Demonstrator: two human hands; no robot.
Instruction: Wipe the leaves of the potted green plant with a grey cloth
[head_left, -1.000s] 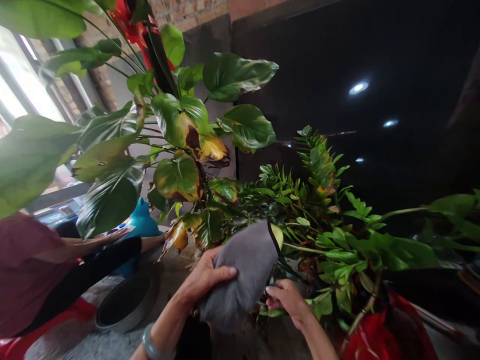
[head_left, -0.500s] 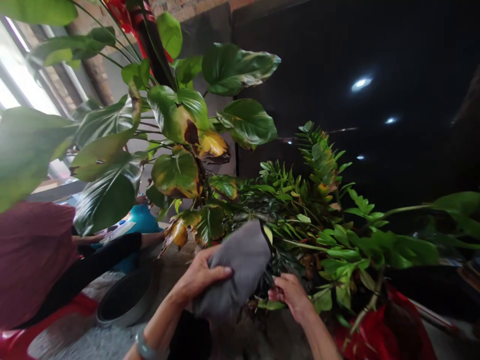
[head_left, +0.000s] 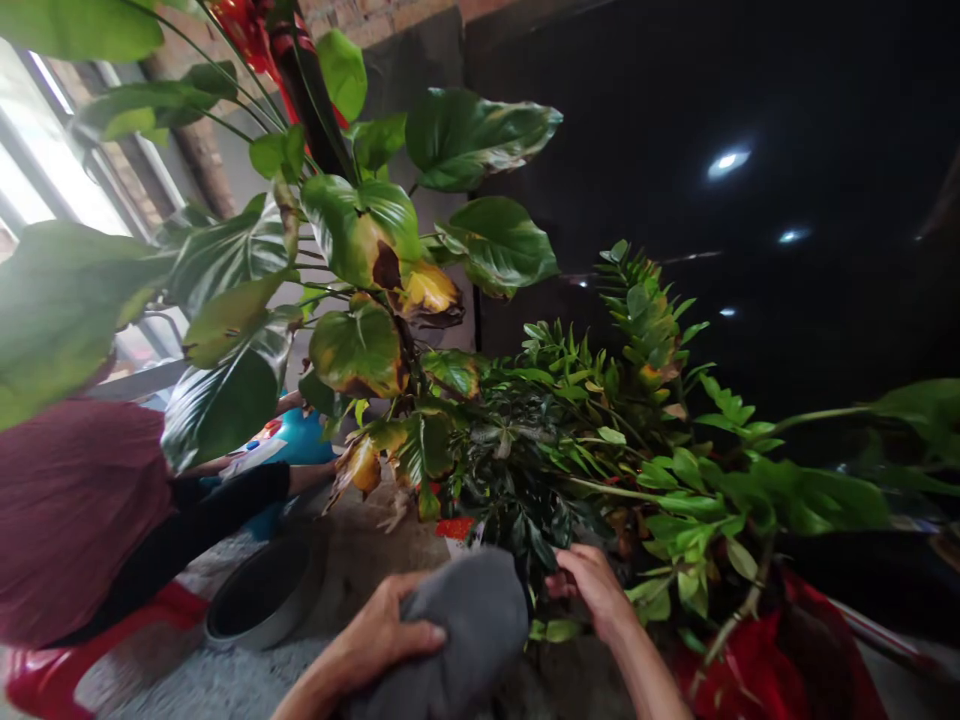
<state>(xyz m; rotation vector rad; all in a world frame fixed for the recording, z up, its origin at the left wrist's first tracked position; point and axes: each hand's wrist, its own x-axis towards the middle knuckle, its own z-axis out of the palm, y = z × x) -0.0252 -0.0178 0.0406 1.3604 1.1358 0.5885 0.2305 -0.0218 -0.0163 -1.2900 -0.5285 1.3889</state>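
At the far left a co-worker's black sleeve (head_left: 217,510) reaches toward a teal container (head_left: 296,440). The container carries a pale label whose print is too small to read. A grey bowl (head_left: 262,600) sits on the floor just near of it. Above, a big-leaved plant (head_left: 360,240) shows yellow and brown patches.

The left hand (head_left: 379,640) has its grip closed around a bunched grey cloth (head_left: 469,625), thumb laid across the front. The cloth's long axis runs from the near edge up and rightward, and its rounded end points at a dark-leaved plant (head_left: 517,480).

The right hand (head_left: 596,590) has curled fingers among that plant's lower leaves. Whether its grip pinches a leaf cannot be told.
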